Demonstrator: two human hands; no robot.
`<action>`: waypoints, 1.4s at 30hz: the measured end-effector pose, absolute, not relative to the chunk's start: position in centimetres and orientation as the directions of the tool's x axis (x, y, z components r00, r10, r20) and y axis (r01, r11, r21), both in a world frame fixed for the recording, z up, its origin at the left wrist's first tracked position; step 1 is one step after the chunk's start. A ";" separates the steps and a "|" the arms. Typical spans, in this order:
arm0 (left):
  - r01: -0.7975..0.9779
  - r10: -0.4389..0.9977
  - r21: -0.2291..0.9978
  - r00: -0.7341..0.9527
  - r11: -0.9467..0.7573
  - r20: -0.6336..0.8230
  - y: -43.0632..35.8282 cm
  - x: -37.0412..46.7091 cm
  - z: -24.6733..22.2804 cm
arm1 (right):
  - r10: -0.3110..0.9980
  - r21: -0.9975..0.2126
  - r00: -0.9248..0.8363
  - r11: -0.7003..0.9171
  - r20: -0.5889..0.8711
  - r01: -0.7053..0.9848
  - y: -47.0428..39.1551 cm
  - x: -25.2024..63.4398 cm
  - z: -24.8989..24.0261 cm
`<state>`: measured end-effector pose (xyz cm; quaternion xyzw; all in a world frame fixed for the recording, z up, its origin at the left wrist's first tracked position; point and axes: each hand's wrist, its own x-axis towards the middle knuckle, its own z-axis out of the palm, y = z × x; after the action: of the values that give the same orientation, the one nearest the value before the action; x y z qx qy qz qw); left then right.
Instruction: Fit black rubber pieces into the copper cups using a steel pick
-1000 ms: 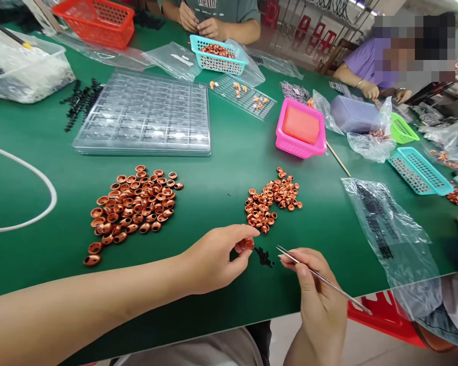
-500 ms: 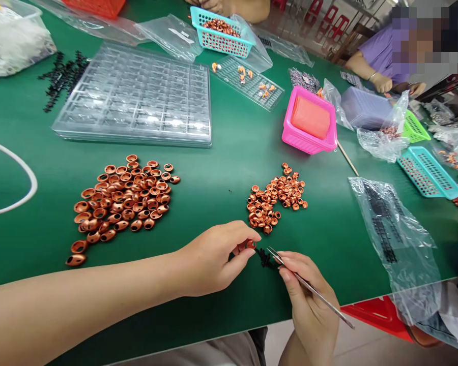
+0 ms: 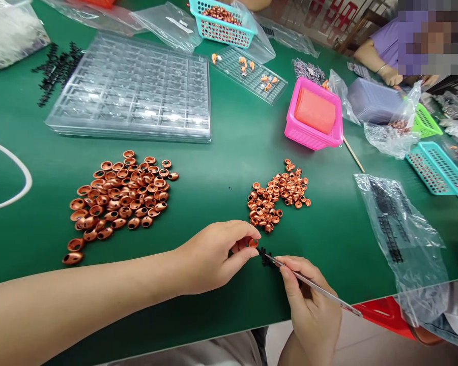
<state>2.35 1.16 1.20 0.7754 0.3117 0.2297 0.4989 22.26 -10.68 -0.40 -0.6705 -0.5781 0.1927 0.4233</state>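
Note:
Between thumb and fingertips, my left hand (image 3: 217, 256) pinches a small copper-coloured ring-like cup (image 3: 253, 243) just above the table. My right hand (image 3: 311, 300) is closed on metal tweezers (image 3: 320, 291), whose tips point left. Those tips reach a small cluster of black plastic pieces (image 3: 266, 257) lying between my hands; whether they grip a piece I cannot tell. Right behind my left fingertips lies a pile of small copper-coloured cups (image 3: 269, 203). Farther left spreads a heap of larger copper-coloured cups (image 3: 124, 198) with holes in them.
Behind the heaps lie stacked clear trays (image 3: 137, 91) and black sprues (image 3: 59, 68). A pink basket (image 3: 313, 137) with an orange block stands back right. A plastic bag (image 3: 400, 223) with black parts hangs over the table edge. Across the table sits a person in purple (image 3: 385, 46).
My right hand has turned the tweezers slightly, and their tips now reach the black pieces. My left hand still pinches the copper cup. The view has shifted a little.

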 end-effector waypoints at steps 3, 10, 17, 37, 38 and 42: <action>0.250 0.714 0.916 0.698 -0.312 0.053 1.1 2.4 1.0 | 0.941 -0.788 0.252 0.025 0.227 0.616 -10.7 22.2 -0.4; 0.245 0.711 0.917 0.701 -0.314 0.057 1.2 2.4 0.9 | 0.941 -0.791 0.260 0.013 0.216 0.612 -10.7 22.2 -0.6; 0.259 0.710 0.916 0.704 -0.307 0.039 1.1 2.3 1.0 | 0.933 -0.806 0.258 0.053 0.250 0.589 -10.7 22.1 -0.6; 0.277 0.714 0.914 0.699 -0.295 0.019 1.1 2.4 1.0 | 0.928 -0.800 0.278 0.033 0.247 0.599 -10.8 21.8 -0.6; 0.277 0.715 0.915 0.699 -0.294 0.018 1.1 2.4 1.0 | 0.930 -0.796 0.276 0.029 0.243 0.605 -10.8 21.8 -0.6; 0.278 0.715 0.914 0.699 -0.297 0.020 1.1 2.4 0.9 | 0.934 -0.781 0.260 0.032 0.246 0.624 -10.8 21.9 -0.5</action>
<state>2.39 1.10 0.89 0.7749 0.3202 0.2192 0.4989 21.86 -10.75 -0.54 -0.6712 -0.5802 0.1828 0.4237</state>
